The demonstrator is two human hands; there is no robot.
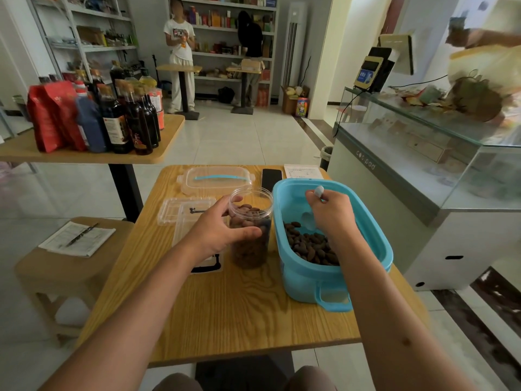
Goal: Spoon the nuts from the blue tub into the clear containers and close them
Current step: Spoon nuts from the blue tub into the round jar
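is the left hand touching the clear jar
Touching. The head view shows the left hand wrapped round the jar, thumb across its front and fingers curled behind it near the rim.

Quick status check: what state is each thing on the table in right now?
Clear jar: open, upright, mostly full of nuts, held by left hand.
Blue tub: open, nuts left inside.
Spoon: gripped by right hand, bowl down in tub.
Tub lid: off, lying flat.
Phone: screen dark.
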